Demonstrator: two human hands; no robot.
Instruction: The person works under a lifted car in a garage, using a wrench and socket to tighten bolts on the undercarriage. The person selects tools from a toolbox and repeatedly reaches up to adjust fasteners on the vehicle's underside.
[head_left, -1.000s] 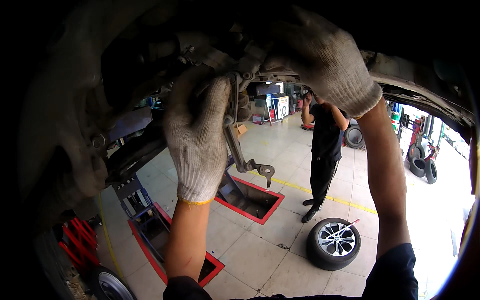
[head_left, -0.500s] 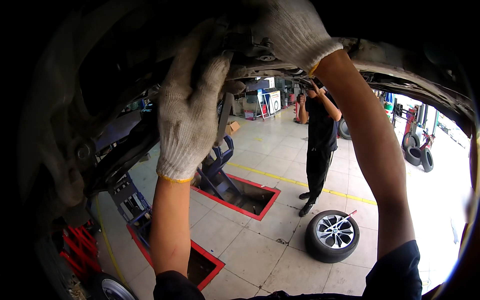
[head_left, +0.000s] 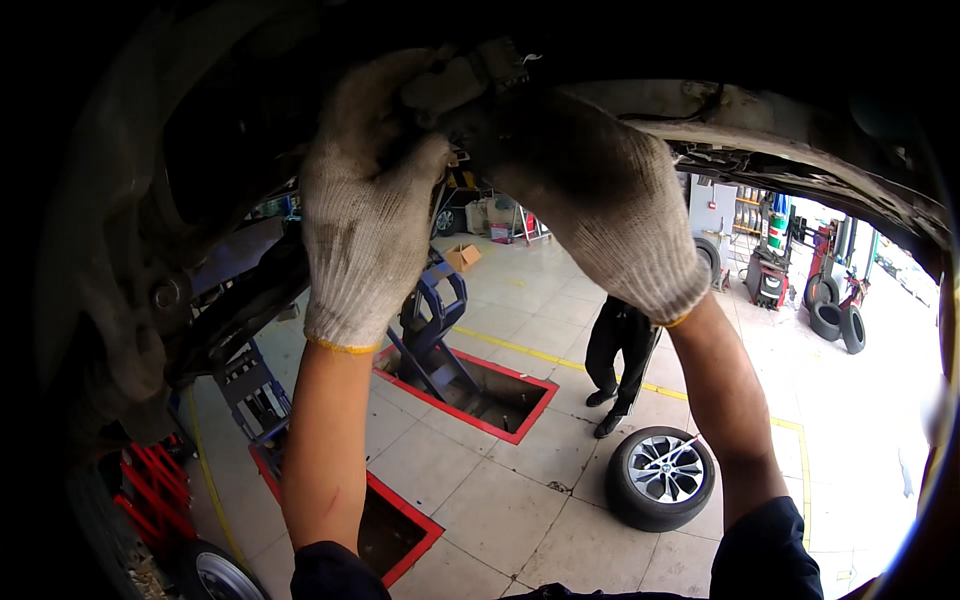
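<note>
Both my hands wear off-white knitted gloves, dirty at the fingers, and are raised under a vehicle's dark underside. My left hand (head_left: 365,210) is closed around a grey, block-shaped part (head_left: 445,88) with rounded edges, its thumb below and fingers behind. My right hand (head_left: 610,200) reaches in from the right, close beside that part. Its fingers point left and are lost in deep shadow, so what they touch is hidden. Dark underbody metal (head_left: 660,100) runs above and to the right of the hands.
Below, a wheel with tyre (head_left: 660,480) lies flat on the tiled floor, with a red-handled tool across it. Red-edged floor pits (head_left: 530,410) hold blue lift frames (head_left: 435,310). A person in dark trousers (head_left: 625,345) stands beyond, upper body hidden. Several tyres (head_left: 825,320) are at the right.
My right hand has come down and turned leftward, toward my left hand. The grey part now shows at my left fingers; the flat dark strip beside that hand is out of sight.
</note>
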